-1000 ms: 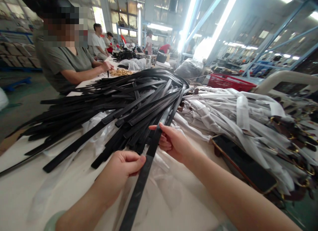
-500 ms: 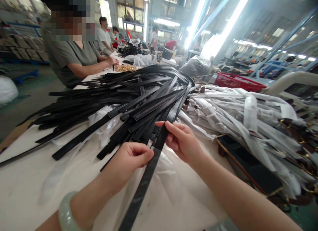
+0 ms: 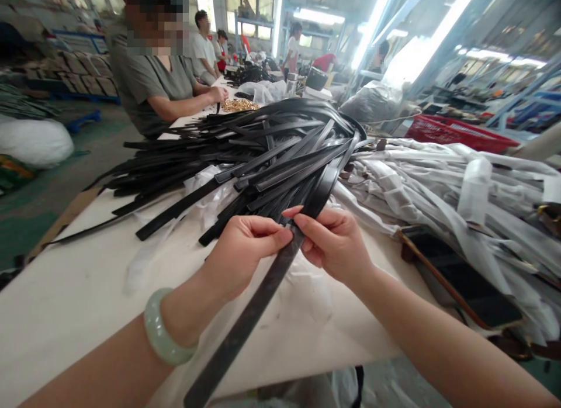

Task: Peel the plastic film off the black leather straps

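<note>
A long black strap (image 3: pixel 258 306) runs from the strap pile down toward the front edge of the table, its lower part in a clear plastic sleeve. My left hand (image 3: pixel 252 250), with a pale green bangle (image 3: pixel 164 326) at the wrist, pinches the strap's left edge. Close beside it, slightly higher, my right hand (image 3: pixel 333 238) grips the same strap between thumb and fingers. Behind both hands spreads a large heap of black straps (image 3: pixel 280 145), their ends fanned to the left.
White-wrapped straps (image 3: pixel 394 186) lie at the right, beside a phone (image 3: pixel 460 276). Farther back are a red basket (image 3: pixel 460 133), a grey plastic bag (image 3: pixel 372 101) and gold-coloured pieces (image 3: pixel 240 105). A person in grey (image 3: pixel 153 83) works at the table's left side.
My left hand has moved up the strap, closer to my right hand. The view has shifted, so the pile and table appear farther right.
</note>
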Demonstrator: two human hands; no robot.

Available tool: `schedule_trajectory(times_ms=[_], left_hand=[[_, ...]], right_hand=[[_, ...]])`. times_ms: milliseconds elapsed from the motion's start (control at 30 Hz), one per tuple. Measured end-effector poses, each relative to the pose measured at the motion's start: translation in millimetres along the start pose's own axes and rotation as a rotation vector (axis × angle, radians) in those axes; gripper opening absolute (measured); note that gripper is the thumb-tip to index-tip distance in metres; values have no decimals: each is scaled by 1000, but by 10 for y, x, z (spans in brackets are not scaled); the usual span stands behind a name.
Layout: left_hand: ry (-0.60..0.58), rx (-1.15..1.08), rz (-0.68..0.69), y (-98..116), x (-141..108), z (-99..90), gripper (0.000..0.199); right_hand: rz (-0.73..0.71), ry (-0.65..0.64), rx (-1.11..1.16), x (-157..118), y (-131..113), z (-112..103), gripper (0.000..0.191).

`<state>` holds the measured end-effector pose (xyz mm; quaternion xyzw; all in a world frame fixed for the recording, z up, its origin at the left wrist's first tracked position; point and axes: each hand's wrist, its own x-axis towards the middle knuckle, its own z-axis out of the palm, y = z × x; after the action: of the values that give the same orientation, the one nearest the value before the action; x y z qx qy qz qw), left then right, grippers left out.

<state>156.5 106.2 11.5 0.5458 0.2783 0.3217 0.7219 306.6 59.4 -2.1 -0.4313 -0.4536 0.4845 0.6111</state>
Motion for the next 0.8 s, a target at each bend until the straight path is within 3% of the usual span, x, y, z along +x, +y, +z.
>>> schedule_trajectory(times_ms=[133, 233, 333, 433, 533, 633, 800], left_hand=[[26, 42, 70, 112, -100, 38, 9], [37, 144, 42, 184, -172, 78, 14], [48, 223, -67, 193, -201, 107, 22], [64, 255, -55, 139, -177, 96, 23], [93, 206, 16, 92, -127, 53, 15], [95, 204, -9, 88, -89, 33, 17], [40, 342, -116, 36, -68, 35, 25]], right_hand=[[2, -77, 7, -103, -73, 28, 23], [46, -125, 120, -60, -188, -29, 28], [44, 5, 245, 43, -245, -101, 30], [-7, 136, 179, 45, -160, -62, 24], [32, 52, 51, -14, -41, 39, 28], [122, -19, 127, 55, -38, 10, 42], [86, 153, 190, 207, -69, -156, 31]])
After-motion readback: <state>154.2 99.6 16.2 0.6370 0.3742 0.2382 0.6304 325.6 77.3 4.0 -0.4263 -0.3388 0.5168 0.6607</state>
